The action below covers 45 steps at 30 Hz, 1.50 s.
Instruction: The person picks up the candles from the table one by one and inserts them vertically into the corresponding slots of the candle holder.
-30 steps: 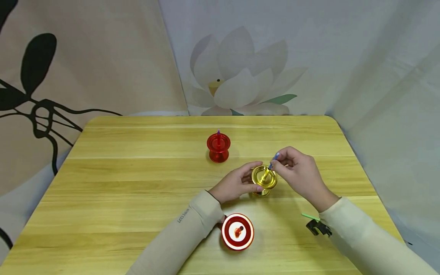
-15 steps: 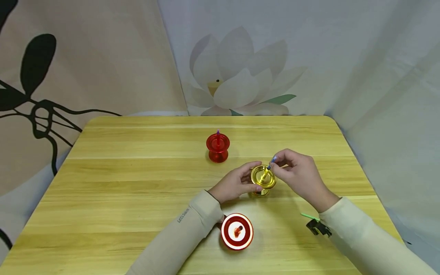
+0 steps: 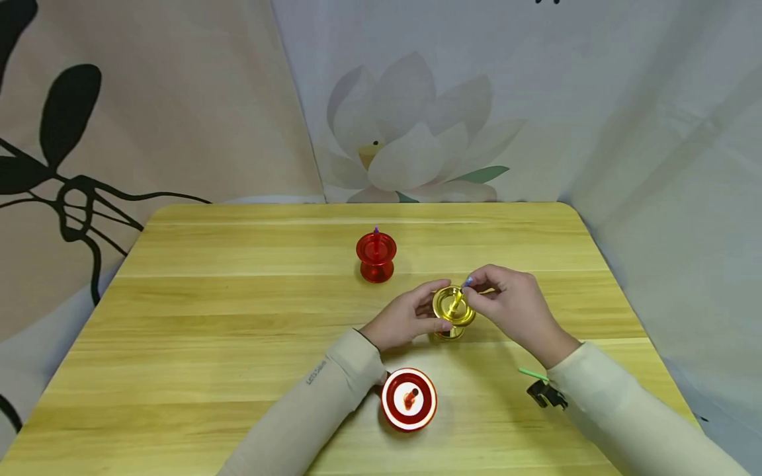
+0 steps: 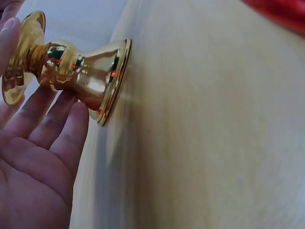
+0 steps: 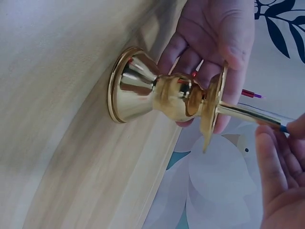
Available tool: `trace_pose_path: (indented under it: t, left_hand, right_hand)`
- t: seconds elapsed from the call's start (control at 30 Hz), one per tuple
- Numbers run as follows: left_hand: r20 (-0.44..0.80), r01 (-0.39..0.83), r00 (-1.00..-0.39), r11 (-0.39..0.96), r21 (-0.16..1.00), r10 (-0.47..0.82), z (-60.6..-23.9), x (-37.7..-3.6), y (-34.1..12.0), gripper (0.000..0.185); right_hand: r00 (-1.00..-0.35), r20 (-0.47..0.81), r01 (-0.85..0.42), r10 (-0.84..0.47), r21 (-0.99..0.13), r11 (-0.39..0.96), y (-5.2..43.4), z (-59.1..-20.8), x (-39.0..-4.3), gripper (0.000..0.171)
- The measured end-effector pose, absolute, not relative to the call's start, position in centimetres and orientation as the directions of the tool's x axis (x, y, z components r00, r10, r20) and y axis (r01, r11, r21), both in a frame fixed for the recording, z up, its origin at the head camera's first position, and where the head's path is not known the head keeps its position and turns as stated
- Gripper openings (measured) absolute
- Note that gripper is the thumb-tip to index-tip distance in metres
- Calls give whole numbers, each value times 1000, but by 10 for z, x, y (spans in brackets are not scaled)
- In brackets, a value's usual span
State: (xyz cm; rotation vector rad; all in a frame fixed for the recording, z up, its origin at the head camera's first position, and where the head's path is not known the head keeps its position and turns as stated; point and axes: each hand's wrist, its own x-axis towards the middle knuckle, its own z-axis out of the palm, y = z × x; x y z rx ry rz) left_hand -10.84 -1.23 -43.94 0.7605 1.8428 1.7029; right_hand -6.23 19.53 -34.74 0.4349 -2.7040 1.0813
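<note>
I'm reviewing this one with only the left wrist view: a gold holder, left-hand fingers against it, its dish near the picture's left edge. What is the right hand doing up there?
Observer: The right hand pinches a small blue stick at the tip of the upright stem of the gold holder.
Reviewer: Anything standing farther from the person than that holder?
Observer: Yes, a red holder with a purple tip at its top.
Reviewer: And beside the right sleeve?
Observer: A green stick lies there, next to a black object that I can't identify.
</note>
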Motion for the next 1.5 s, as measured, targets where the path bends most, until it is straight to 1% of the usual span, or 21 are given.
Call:
trace_pose_path:
  t: [0.2, 0.3, 0.57, 0.73, 0.9, 1.07, 1.17, 1.27, 1.33, 1.5]
  left_hand:
    - [-41, -5, -720, 54, 999, 693, -438, -107, -16, 84]
    - [-52, -20, -726, 55, 998, 685, -438, -106, -21, 82]
    - [-31, 12, -742, 59, 998, 669, -438, -101, -43, 66]
    - [-54, -3, -758, 79, 997, 650, -433, -92, -64, 58]
    - [-58, -32, -762, 53, 998, 645, -427, -77, -85, 58]
    - [-67, -24, -766, 76, 997, 639, -420, -58, -98, 60]
    - [-59, -15, -751, 72, 997, 658, -419, -48, -101, 61]
    - [-50, -12, -738, 60, 998, 673, -418, -38, -102, 63]
    - [-47, -11, -735, 58, 998, 676, -418, -32, -103, 64]
    - [-32, -9, -728, 38, 999, 685, -419, -19, -107, 64]
  right_hand:
    - [-943, 263, -327, -201, -646, 690, 194, -346, -62, 6]
    - [-950, 237, -313, -206, -662, 681, 194, -344, -61, 7]
    - [-967, 154, -254, -204, -677, 691, 200, -343, -55, 7]
    - [-969, 146, -244, -197, -662, 708, 208, -347, -49, 9]
    - [-944, 236, -329, -230, -637, 697, 210, -350, -43, 24]
    - [-886, 371, -457, -279, -596, 660, 207, -351, -41, 37]
    - [-856, 431, -506, -287, -577, 642, 205, -351, -41, 42]
    - [-835, 462, -535, -300, -552, 639, 204, -352, -42, 42]
    - [-826, 474, -547, -307, -537, 643, 205, -352, -42, 40]
    - [-830, 473, -535, -294, -527, 661, 206, -355, -42, 29]
